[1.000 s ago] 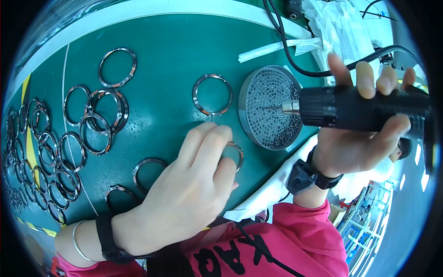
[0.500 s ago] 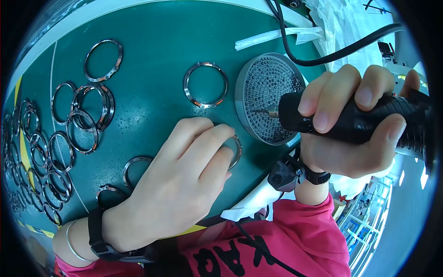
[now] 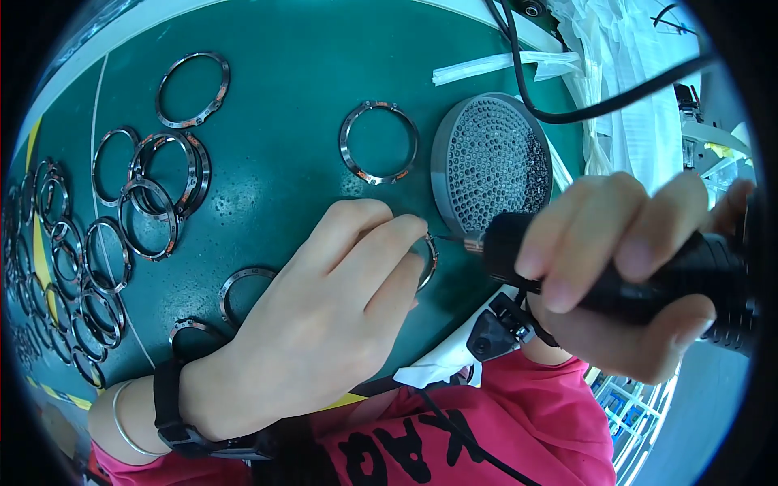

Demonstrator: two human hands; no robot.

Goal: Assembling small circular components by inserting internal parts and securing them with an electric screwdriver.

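Where the green desk [image 3: 284, 97] curves away at far left, a dense crowd of metal rings [image 3: 57, 267] lies flat, many overlapping. Further in, a lone ring [image 3: 193, 89] sits apart near the top, a stacked pair [image 3: 166, 182] below it. Two more rings [image 3: 243, 296] show partly from under the wrist.

Left hand [image 3: 324, 324]: palm down over the desk, black wristband and thin bracelet on the wrist. Grip narrow, fingertips [image 3: 409, 227] pinched on a small metal ring [image 3: 427, 259] lying on the desk just below the round tray; most of that ring is hidden by the fingers.

Centre top: one open ring [image 3: 378, 142] with orange tabs, untouched, just beside a round grey perforated tray [image 3: 490, 162] (tiny dark screws scattered on its right side).

Right hand [image 3: 624, 292]: fist wrapped fully around a black electric screwdriver [image 3: 689, 279], held roughly level, bit [image 3: 450, 239] pointing left and meeting the small ring's edge. Black cable [image 3: 600, 101] loops over the tray's top. White plastic wrap at upper right; pink sleeve at the bottom edge.
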